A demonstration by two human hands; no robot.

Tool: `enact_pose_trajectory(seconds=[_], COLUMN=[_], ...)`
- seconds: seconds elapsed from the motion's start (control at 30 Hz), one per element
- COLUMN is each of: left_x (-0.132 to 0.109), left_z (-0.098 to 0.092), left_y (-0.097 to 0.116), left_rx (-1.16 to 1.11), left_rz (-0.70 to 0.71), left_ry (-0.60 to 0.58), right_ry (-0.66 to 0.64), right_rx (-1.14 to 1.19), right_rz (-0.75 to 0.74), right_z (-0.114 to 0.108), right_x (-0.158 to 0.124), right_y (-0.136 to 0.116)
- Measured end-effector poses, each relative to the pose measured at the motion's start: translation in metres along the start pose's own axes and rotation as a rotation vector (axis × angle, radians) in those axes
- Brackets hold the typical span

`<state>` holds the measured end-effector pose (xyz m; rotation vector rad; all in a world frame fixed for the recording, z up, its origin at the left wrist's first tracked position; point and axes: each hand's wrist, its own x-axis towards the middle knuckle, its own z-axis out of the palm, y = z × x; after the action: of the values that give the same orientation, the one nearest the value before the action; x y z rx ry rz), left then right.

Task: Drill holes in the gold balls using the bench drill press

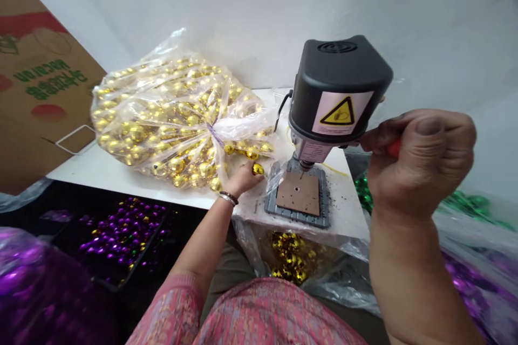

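Observation:
On the white table stands a small black drill press (342, 75) with a yellow warning sticker. Under its bit lies a brown square board (297, 194) with a small hole, on a grey base plate (326, 215). My right hand (421, 156) is closed around the press's feed handle, whose red part (394, 147) shows between the fingers. Left of the base plate, my left hand (242, 179) pinches a shiny gold bead (258, 169). A few more gold beads (253, 152) lie just beyond it. Beside them rests a big clear bag (162, 118) of gold beads, tied with a purple string.
A cardboard box (48, 81) leans at the left. Below the table's front edge hangs an open plastic bag (343, 277) with gold beads (289, 256). Purple beads (125, 237) lie in a dark area at lower left. Bags with green (465, 202) and purple pieces are at right.

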<state>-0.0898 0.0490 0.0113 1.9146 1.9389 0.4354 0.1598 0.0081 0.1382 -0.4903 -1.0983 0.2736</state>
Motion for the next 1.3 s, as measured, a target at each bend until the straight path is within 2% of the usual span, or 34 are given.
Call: enact_pose_trajectory(seconds=[0.1, 0.23, 0.33, 0.43, 0.57, 0.7, 0.8, 0.87, 0.93, 1.1, 1.2, 1.3], left_x=[-0.01, -0.019, -0.023, -0.027, -0.027, -0.025, -0.024, -0.026, -0.028, -0.034, -0.035, -0.034], left_z=[-0.004, -0.004, 0.004, 0.011, 0.016, 0.025, 0.031, 0.033, 0.032, 0.03, 0.032, 0.036], left_y=[0.008, 0.019, 0.029, 0.043, 0.06, 0.065, 0.065, 0.066, 0.069, 0.076, 0.077, 0.076], left_rx=[-0.328, -0.88, -1.021, -0.967, -0.819, -0.742, -0.632, -0.53, -0.424, -0.28, -0.271, -0.316], left_rz=[0.03, 0.002, -0.057, -0.08, -0.114, -0.065, -0.006, 0.048, 0.1, 0.213, 0.212, 0.178], left_ry=[-0.031, -0.237, -0.32, -0.355, -0.363, -0.312, -0.216, -0.141, -0.115, -0.173, -0.192, -0.218], right_ry=[-0.01, -0.025, -0.033, -0.021, -0.052, -0.056, -0.05, -0.05, -0.055, -0.072, -0.093, -0.115], right_rx=[-0.038, -0.034, -0.038, -0.089, -0.09, -0.041, 0.004, 0.029, 0.065, 0.097, 0.092, 0.111], right_rz=[0.003, 0.0, 0.018, 0.003, 0.044, 0.191, 0.302, 0.303, 0.278, 0.282, 0.285, 0.206], right_z=[0.0, -0.002, -0.003, 0.0, 0.01, 0.022, 0.027, 0.028, 0.027, 0.026, 0.024, 0.018], right_x=[0.0, -0.002, -0.002, 0.005, 0.027, 0.053, 0.062, 0.064, 0.062, 0.059, 0.056, 0.049], right_y=[-0.001, -0.001, 0.0, 0.001, 0.004, 0.011, 0.016, 0.018, 0.018, 0.015, 0.014, 0.011])
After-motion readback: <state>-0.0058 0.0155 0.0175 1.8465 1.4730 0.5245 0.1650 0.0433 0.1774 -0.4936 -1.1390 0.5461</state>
